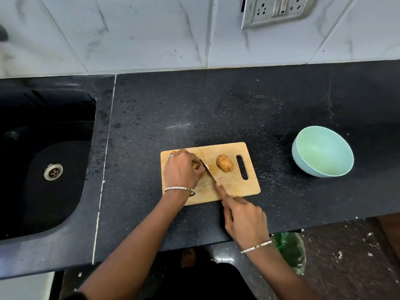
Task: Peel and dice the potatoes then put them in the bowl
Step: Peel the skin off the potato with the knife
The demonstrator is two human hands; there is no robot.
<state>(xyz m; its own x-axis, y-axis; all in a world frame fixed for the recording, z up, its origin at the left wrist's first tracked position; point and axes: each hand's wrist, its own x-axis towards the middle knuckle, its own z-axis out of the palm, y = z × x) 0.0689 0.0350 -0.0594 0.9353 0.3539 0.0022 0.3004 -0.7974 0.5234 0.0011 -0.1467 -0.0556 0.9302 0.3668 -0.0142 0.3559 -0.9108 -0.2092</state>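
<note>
A potato (196, 165) is pinned to the wooden cutting board (236, 187) under the left hand (181, 169), whose grip is closed over it so that only a sliver of brown skin and a pale cut face are left showing at the fingertips. A knife (208, 169) is held by the right hand (244, 219), the grip wrapped around the handle with the index finger laid along the spine and the blade set against the exposed end of the held potato. The step in hand is judged to be cutting, although skin is visible on the piece, so peeling appears unfinished; whether the blade is slicing or trimming skin cannot be told. A second potato (225, 163), whole and unpeeled, is seen lying just beside the blade, near the board's handle slot. The next move is thought to call for a steady downward stroke with the left fingertips kept clear of the edge. Well apart on the black counter (216, 109), to the right, a pale green bowl (323, 151) is shown empty, with no diced pieces yet delivered. A dark sink (43, 161) to the left is also seen empty, and a bin with a green liner (290, 252) stands below the counter edge, its contents unclear.
</note>
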